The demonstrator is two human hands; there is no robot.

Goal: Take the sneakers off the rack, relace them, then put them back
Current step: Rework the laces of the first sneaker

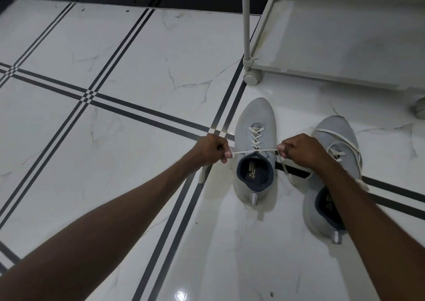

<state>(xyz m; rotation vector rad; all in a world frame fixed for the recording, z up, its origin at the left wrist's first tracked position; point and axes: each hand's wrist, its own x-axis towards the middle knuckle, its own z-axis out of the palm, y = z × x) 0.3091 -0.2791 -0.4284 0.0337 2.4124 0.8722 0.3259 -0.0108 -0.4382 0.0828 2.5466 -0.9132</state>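
Observation:
Two light grey sneakers stand on the tiled floor, toes pointing away from me. The left sneaker (254, 125) has its white lace (256, 137) crossed through the eyelets. Its two ends are pulled taut sideways across the tongue. My left hand (210, 148) pinches the left end and my right hand (299, 150) grips the right end. The right sneaker (338, 130) lies partly under my right forearm, its lace loose and trailing over its side.
A grey wheeled rack (333, 70) stands at the upper right, its bottom shelf bare and a caster (251, 77) just beyond the left sneaker's toe. White marble-look floor tiles with dark stripes spread to the left. A dark skirting runs along the far wall.

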